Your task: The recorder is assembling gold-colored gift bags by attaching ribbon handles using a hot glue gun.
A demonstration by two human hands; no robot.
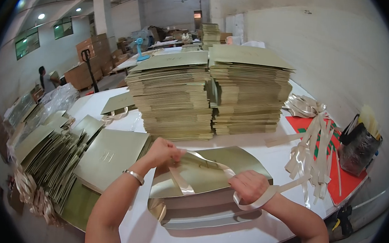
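Note:
A gold paper gift bag (211,177) lies flat on the white table before me, its grey-lined mouth bulging apart on my side. My left hand (165,152) pinches a cream satin ribbon (179,178) above the bag's left part. The ribbon stretches across to my right hand (249,189), which is closed around it near the bag's right edge. A length of ribbon loops below my right hand, passes over the wrist and trails off to the right. Whether the ribbon runs through holes in the bag cannot be made out.
Two tall stacks of gold bags (175,100) stand behind the work area. More bags (111,156) lie at left, some with ribbon handles. At right, cut ribbons (314,143) rest on a red sheet (342,179) beside a black container (360,150). A person (48,80) is far left.

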